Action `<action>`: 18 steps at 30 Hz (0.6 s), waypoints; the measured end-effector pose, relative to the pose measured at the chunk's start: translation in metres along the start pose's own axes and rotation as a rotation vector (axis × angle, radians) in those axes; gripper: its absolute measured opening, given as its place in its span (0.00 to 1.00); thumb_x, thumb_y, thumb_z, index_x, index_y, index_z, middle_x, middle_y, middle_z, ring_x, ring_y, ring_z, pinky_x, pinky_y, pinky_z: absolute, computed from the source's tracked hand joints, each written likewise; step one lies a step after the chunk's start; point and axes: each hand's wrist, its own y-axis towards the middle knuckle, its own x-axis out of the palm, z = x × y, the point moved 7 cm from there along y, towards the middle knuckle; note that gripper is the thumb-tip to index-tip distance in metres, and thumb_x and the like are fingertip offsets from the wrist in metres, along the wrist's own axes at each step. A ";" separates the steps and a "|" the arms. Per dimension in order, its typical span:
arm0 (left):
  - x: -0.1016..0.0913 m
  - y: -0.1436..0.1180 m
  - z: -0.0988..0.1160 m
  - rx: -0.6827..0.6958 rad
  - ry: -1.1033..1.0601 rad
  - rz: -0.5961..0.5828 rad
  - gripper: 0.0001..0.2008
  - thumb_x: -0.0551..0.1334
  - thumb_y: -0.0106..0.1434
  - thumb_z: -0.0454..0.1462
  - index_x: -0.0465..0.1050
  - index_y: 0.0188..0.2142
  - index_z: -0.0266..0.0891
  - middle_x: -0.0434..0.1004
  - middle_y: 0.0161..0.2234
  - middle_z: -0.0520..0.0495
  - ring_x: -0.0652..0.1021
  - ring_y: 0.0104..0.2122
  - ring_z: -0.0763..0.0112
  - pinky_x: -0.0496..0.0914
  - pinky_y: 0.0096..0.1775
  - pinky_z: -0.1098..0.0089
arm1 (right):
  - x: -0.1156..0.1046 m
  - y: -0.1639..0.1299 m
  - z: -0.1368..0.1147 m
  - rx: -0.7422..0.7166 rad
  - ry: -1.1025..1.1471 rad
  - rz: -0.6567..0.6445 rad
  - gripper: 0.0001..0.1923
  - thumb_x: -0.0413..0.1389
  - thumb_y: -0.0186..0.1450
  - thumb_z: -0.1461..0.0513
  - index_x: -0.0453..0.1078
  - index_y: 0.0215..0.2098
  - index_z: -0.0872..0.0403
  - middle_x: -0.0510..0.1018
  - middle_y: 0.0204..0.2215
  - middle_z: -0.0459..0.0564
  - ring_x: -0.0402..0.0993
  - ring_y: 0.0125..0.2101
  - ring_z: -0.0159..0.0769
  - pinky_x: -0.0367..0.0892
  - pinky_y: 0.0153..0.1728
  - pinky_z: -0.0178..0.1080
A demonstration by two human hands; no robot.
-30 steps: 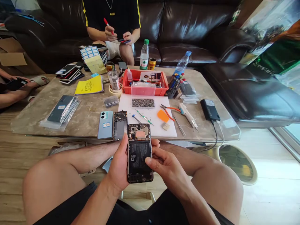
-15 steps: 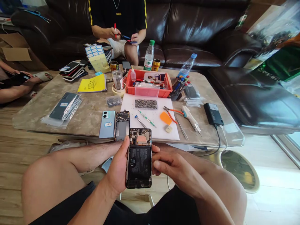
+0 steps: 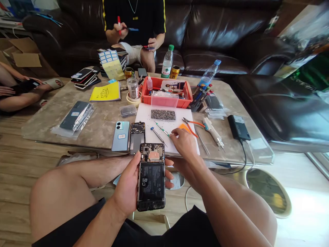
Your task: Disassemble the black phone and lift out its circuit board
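The left hand is cradling the opened phone, thumb and fingers curling around its edges; the right hand is bending its fingers at the green tool's near end, though whether they are gripping it cannot be told; a blue-topped screwdriver is lying left of them on the white mat; good practice is keeping the phone level while pinching the slim tool clear of the small metal parts beyond.
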 end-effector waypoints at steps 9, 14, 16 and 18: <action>0.007 -0.007 0.001 0.010 -0.024 -0.007 0.43 0.54 0.74 0.66 0.84 0.55 0.28 0.89 0.42 0.34 0.89 0.42 0.54 0.79 0.44 0.65 | 0.009 0.018 -0.005 -0.031 -0.029 0.017 0.10 0.56 0.73 0.61 0.80 0.44 0.53 0.87 0.43 0.57 0.82 0.43 0.47 0.66 0.40 0.41; 0.006 -0.008 -0.005 -0.028 -0.025 0.015 0.44 0.57 0.71 0.68 0.85 0.55 0.28 0.88 0.41 0.34 0.88 0.41 0.54 0.78 0.43 0.66 | -0.029 0.008 0.013 -0.046 0.226 0.178 0.08 0.58 0.70 0.59 0.78 0.43 0.50 0.87 0.39 0.51 0.83 0.41 0.45 0.69 0.44 0.42; 0.007 -0.007 -0.006 -0.020 -0.025 0.024 0.43 0.58 0.71 0.67 0.85 0.53 0.28 0.88 0.41 0.34 0.88 0.40 0.54 0.78 0.43 0.65 | -0.044 0.001 0.022 -0.039 0.382 0.258 0.08 0.60 0.66 0.57 0.79 0.39 0.50 0.86 0.35 0.49 0.83 0.36 0.43 0.71 0.43 0.43; 0.010 -0.006 -0.006 -0.011 -0.014 0.029 0.41 0.59 0.71 0.66 0.86 0.51 0.29 0.87 0.41 0.34 0.87 0.40 0.55 0.78 0.45 0.64 | -0.054 -0.006 0.030 -0.009 0.447 0.301 0.10 0.62 0.63 0.54 0.80 0.38 0.50 0.85 0.31 0.48 0.81 0.32 0.43 0.70 0.41 0.44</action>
